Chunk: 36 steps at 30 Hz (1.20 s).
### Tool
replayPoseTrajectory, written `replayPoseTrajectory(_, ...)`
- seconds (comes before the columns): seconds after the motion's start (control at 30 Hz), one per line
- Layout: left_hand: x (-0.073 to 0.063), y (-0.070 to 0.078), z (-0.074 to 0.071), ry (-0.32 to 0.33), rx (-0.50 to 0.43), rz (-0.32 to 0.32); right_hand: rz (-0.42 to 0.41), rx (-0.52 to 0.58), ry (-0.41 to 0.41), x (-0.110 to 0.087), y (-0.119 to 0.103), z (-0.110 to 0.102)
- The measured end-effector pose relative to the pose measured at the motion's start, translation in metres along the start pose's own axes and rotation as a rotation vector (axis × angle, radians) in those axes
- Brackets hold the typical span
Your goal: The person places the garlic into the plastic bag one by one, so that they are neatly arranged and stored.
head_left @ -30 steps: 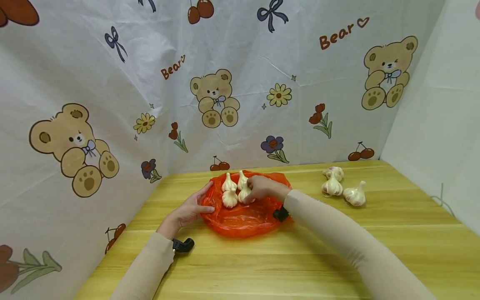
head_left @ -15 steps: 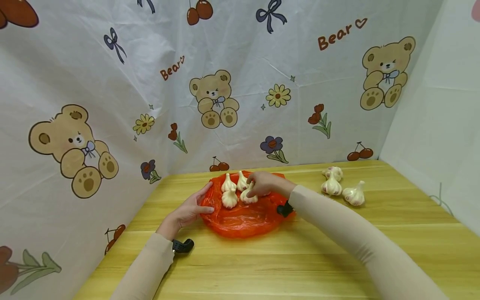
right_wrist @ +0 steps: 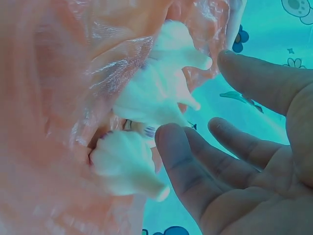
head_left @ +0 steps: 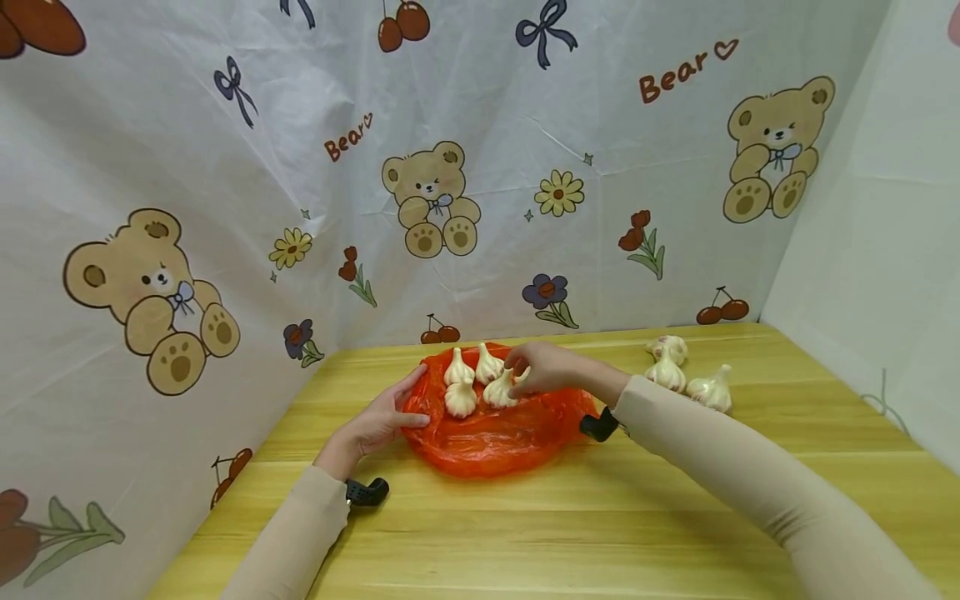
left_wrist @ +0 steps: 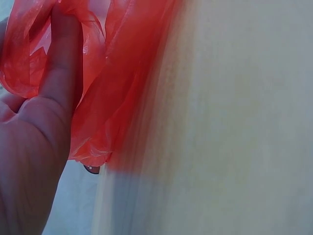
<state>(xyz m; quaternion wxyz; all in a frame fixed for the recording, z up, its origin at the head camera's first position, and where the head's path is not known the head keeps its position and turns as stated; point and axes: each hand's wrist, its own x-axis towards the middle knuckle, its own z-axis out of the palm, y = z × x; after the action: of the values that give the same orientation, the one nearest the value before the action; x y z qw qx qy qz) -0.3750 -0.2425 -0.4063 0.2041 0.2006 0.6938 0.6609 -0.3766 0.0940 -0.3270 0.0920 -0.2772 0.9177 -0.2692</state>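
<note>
A red plastic bag lies spread open at the back middle of the table, with several garlic bulbs grouped in its left part. My left hand holds the bag's left rim; in the left wrist view the thumb lies over the red film. Over the bag, my right hand has its fingertips beside the front-right bulb. The right wrist view shows thumb and fingers apart near the stems, with no bulb gripped. Part of another pale bulb shows behind the right fingers.
To the right of the bag, 3 more garlic bulbs lie on the wooden table. A white cloth printed with bears hangs behind the table. A thin cable is by the right wall.
My right hand has let go of the front-right bulb and shifted a little to the right. That bulb sits slightly further right in the bag. The left hand has stayed at the rim.
</note>
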Motion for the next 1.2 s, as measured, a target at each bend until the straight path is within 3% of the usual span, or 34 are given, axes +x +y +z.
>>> replayPoseTrajectory(0.43, -0.001, 0.001, 0.001, 0.004, 0.010, 0.005, 0.020, 0.104, 0.018, -0.042, 0.027, -0.017)
replayPoseTrajectory(0.77, 0.002, 0.000, -0.001, 0.008, 0.007, -0.006, 0.092, 0.223, 0.036, -0.075, 0.054, -0.036)
replayPoseTrajectory(1.2, 0.001, -0.002, -0.003, -0.006, 0.029, 0.004, 0.074, 0.124, 0.102, -0.117, 0.074, -0.059)
